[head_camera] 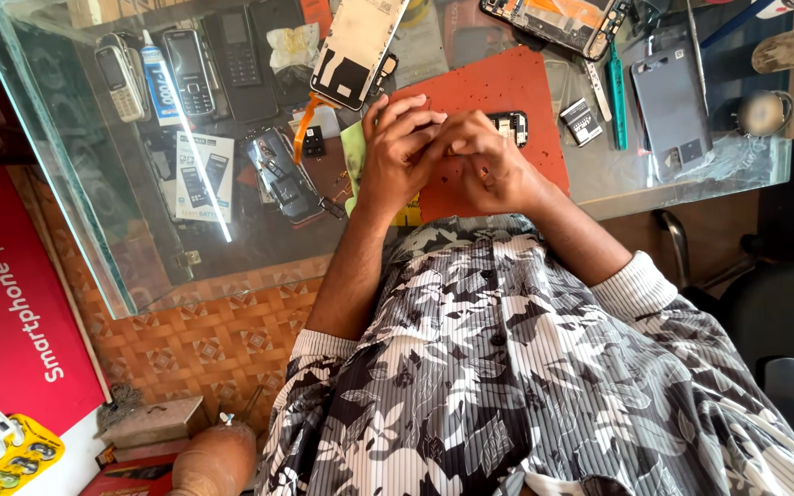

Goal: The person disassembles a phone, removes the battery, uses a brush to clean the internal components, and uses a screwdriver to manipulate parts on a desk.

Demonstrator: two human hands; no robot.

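Observation:
My left hand (399,147) and my right hand (487,163) are pressed together over a red work mat (507,87) on a glass counter. The fingertips of both meet around something small that the fingers hide. A small dark phone part (510,126) lies on the mat just beyond my right hand. An opened phone panel (357,46) with an orange flex cable lies beyond my left hand, at the mat's left edge.
Several old phones (186,69) lie under the glass at the left. A grey phone back (671,106), a green tool (616,87), a small battery (581,121) and another open phone frame (558,23) lie to the right. The glass counter's edge (232,289) runs in front of my patterned shirt.

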